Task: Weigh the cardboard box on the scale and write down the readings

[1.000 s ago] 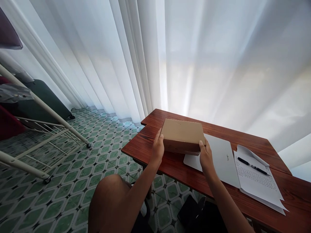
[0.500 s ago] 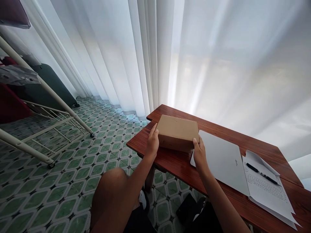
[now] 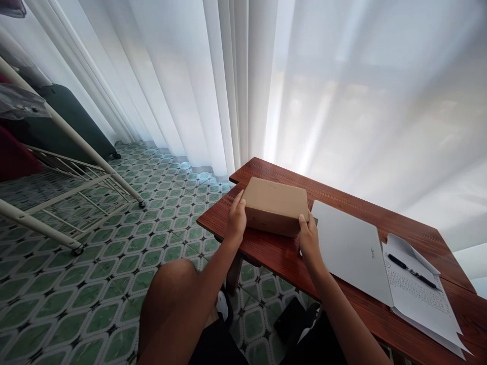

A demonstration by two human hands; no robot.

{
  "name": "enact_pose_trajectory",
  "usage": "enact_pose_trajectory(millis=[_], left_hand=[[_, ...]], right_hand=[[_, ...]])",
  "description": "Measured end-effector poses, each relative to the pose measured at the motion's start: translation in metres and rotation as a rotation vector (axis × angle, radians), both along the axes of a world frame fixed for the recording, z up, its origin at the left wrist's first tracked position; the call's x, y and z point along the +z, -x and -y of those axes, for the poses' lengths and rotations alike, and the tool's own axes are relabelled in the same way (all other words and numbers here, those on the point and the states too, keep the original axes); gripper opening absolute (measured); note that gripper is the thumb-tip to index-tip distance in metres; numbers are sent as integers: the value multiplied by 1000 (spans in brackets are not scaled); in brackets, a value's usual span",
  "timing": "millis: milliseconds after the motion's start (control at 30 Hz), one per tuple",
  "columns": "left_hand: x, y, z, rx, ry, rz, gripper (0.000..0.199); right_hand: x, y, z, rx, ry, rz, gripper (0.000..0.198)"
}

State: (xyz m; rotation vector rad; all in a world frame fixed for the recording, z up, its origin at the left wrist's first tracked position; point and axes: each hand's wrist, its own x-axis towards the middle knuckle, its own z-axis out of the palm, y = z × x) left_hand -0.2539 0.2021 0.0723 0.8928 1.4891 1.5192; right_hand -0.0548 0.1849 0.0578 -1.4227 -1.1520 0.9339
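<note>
A closed brown cardboard box is at the left end of the dark red wooden table. My left hand grips its left end, thumb on the near edge and fingers along the side. On the opposite end, my right hand is closed on the near right corner with the thumb in front. Whether the box rests fully on the tabletop is hard to tell. Just right of my right hand lies a closed silver laptop.
Handwritten sheets with a black pen on them lie right of the laptop. White curtains hang behind the table. A wheeled metal rack and a dark green suitcase stand left on the tiled floor. My knee is below the table's left end.
Both hands have shifted slightly left with the box, and its right end now sits a little farther from the laptop. The view has moved slightly.
</note>
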Motion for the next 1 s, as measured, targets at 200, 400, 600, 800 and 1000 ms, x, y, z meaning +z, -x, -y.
enact_pose_trajectory(millis=[200, 400, 600, 800, 1000], left_hand=[[-3, 1, 1, -14, 23, 17, 55], [-8, 1, 0, 20, -5, -7, 54], [-11, 1, -3, 49, -32, -9, 53], [-12, 1, -4, 61, -35, -6, 53], [-16, 1, -6, 63, -50, 24, 53]], right_hand=[[-4, 0, 0, 14, -31, 22, 68], [-7, 1, -1, 12, -39, 29, 70], [-6, 2, 0, 22, -65, 42, 70], [-4, 4, 1, 36, -61, 57, 72], [-5, -4, -1, 101, -52, 50, 75]])
